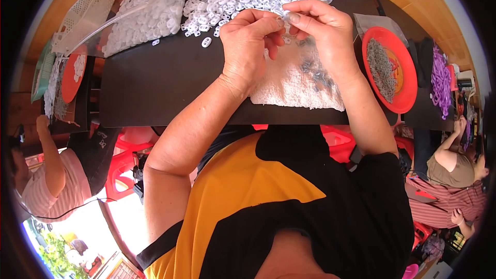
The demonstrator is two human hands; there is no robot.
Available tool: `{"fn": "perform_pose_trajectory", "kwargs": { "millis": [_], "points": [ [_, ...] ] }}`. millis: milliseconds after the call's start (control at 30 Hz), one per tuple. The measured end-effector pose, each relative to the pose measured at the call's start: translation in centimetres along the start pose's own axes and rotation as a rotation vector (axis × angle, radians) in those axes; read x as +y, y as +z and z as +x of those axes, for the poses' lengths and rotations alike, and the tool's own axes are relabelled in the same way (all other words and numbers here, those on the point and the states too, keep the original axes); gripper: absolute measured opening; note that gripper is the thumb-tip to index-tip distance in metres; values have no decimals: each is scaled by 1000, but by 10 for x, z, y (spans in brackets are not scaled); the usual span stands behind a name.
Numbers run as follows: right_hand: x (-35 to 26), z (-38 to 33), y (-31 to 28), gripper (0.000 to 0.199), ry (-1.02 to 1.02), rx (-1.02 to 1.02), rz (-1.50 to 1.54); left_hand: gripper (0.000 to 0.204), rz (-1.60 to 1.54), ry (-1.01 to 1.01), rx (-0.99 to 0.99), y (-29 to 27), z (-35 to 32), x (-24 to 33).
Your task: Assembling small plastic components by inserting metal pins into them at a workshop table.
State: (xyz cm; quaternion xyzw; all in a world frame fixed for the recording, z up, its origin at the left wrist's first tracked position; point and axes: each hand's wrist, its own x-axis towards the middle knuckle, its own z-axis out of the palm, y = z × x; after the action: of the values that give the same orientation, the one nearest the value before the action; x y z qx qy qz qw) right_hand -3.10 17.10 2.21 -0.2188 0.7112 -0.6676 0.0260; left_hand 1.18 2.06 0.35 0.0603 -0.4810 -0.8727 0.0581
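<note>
My left hand (243, 46) and my right hand (330, 31) meet fingertip to fingertip above the far end of a white towel (284, 93). Both are closed in a pinch at a small whitish piece (285, 14), mostly covered by the fingers. Just beyond them spreads a heap of small white oval plastic pieces with holes (253, 0). One loose white oval piece (206, 42) lies left of my left hand. Beneath my right wrist, small grey pieces (316, 72) are scattered on the towel, too small to make out well.
A clear bag of white pieces (150, 15) lies at the far left, near a white basket (90, 10). At right stands a red plate (408, 90) holding small grey parts (381, 67), with purple strips (440, 82) beyond. Other people sit at left (57, 175) and right (454, 160).
</note>
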Motion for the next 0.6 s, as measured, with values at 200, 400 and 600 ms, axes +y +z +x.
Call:
{"fn": "perform_pose_trajectory", "kwargs": {
  "millis": [200, 400, 600],
  "points": [
    [-3, 5, -10, 16, 44, -45, 53, 13, 39, 52, -85, 4, -2, 1],
    [-4, 11, -33, 24, 156, -223, 149, 31, 160, 189, -216, 5, -4, -1],
    [-6, 10, -36, 30, 94, -299, 175, 33, 378, 231, -287, 7, -5, -3]
  ]
}}
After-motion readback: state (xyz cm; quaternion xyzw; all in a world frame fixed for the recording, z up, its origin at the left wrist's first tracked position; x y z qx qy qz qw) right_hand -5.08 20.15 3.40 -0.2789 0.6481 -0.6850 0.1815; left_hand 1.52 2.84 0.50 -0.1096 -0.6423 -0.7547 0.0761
